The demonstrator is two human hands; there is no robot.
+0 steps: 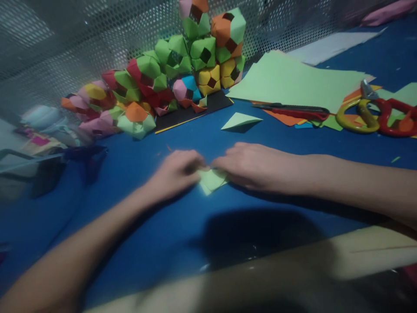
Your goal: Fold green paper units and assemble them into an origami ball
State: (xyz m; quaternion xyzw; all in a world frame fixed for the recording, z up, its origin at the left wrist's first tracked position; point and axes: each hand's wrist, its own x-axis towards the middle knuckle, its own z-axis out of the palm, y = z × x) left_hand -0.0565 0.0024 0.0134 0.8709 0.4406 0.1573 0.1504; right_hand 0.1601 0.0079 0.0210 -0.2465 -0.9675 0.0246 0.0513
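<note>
A small pale green folded paper [211,181] lies on the blue tabletop [156,234] between my two hands. My left hand [182,169] is closed with its thumb and fingers at the paper's left corner. On the other side, my right hand [246,166] has its curled fingers pressed on the paper's upper right edge. Both hands are somewhat blurred, and the fingertips are partly hidden. Just beyond them rests another folded light green paper piece [241,121], lying loose.
Several colourful folded paper balls [172,56] are stacked against a perforated mesh panel [124,30]. Light green paper sheets [293,80] lie at the back right, with a red-and-black cutter [299,111], yellow-handled scissors [356,116] and a red-handled tool [389,118]. Blurred items sit far left.
</note>
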